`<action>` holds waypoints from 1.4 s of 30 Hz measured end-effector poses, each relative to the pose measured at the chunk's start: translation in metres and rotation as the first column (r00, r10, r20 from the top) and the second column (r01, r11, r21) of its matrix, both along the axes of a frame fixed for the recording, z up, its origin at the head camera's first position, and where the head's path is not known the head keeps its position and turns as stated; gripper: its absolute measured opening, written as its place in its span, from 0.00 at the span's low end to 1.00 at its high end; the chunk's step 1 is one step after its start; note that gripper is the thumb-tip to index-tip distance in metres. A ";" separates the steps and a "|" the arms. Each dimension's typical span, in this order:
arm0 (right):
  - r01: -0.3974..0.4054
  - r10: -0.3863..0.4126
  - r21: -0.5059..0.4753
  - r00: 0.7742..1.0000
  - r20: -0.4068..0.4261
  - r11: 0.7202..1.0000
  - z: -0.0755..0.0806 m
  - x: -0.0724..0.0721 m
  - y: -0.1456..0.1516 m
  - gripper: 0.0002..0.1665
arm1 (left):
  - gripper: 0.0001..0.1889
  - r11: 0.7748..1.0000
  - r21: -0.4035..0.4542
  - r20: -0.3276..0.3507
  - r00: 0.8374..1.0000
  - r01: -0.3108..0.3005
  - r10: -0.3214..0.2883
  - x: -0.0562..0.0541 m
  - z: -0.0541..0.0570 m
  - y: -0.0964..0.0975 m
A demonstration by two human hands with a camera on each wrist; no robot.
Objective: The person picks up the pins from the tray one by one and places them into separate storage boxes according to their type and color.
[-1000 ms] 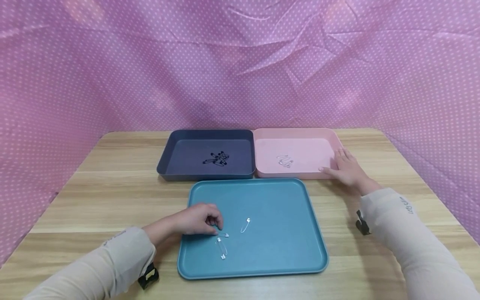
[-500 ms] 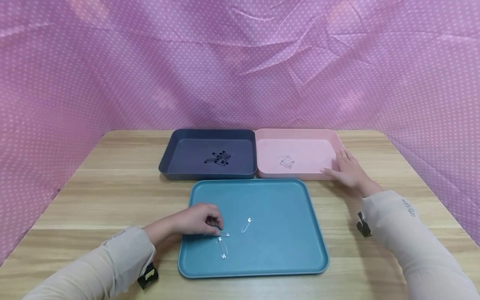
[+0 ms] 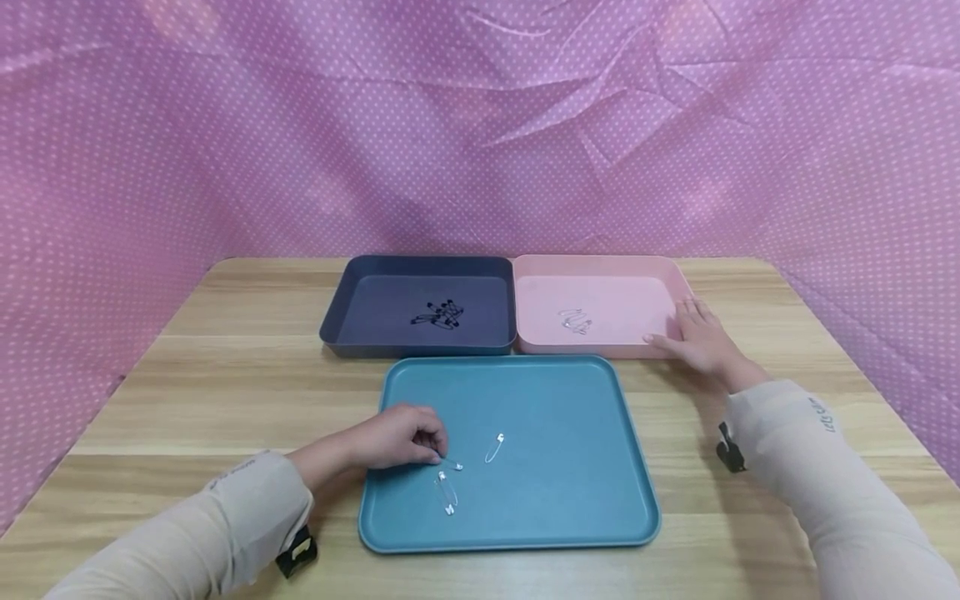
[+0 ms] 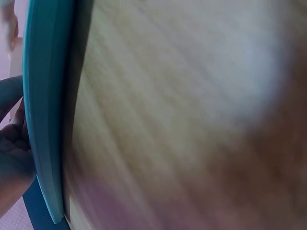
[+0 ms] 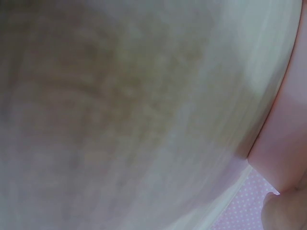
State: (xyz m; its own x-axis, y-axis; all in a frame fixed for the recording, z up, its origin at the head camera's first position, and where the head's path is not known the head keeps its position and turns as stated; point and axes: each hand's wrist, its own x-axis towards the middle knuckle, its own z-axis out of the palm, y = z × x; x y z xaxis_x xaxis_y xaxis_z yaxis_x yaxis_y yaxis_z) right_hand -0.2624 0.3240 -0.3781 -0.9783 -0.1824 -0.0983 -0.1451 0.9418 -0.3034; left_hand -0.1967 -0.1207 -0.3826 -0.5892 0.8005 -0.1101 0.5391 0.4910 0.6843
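Observation:
My left hand [image 3: 401, 435] is low over the left part of the teal tray [image 3: 555, 500]. Its thumb and fingers pinch one end of a silver safety pin [image 3: 454, 465], whose other end sticks out to the right. Just in front of that hand lies another silver safety pin [image 3: 446, 493], and a third silver safety pin [image 3: 494, 448] is farther right on the tray. At the front right corner of the pink tray [image 3: 600, 348], my right hand [image 3: 701, 337] rests with fairly straight fingers, the thumb along the front rim.
Several silver safety pins [image 3: 576, 322] lie inside the pink tray. Left of it, side by side, stands a dark blue tray [image 3: 375, 333] holding several black safety pins [image 3: 442, 314]. A pink dotted cloth [image 3: 480, 167] hangs behind the wooden table [image 3: 225, 367].
The pinched safety pin has turned slightly, its far end rising a little toward the back of the tray. My right hand stays at the pink tray's corner. The view has shifted slightly.

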 end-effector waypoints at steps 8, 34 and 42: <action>0.014 -0.014 -0.003 1.000 0.013 1.000 0.000 -0.001 0.001 0.57 | 0.05 1.000 -0.015 0.014 1.000 -0.027 0.027 0.001 0.001 0.002; 0.019 -0.019 -0.010 1.000 0.023 1.000 -0.002 -0.001 0.000 0.57 | 0.02 0.964 0.075 0.050 0.967 -0.254 0.251 -0.048 0.045 0.042; 0.019 -0.019 -0.010 1.000 0.009 1.000 -0.001 -0.001 0.000 0.57 | 0.02 0.935 0.108 0.079 0.940 -0.338 0.330 -0.073 0.051 0.068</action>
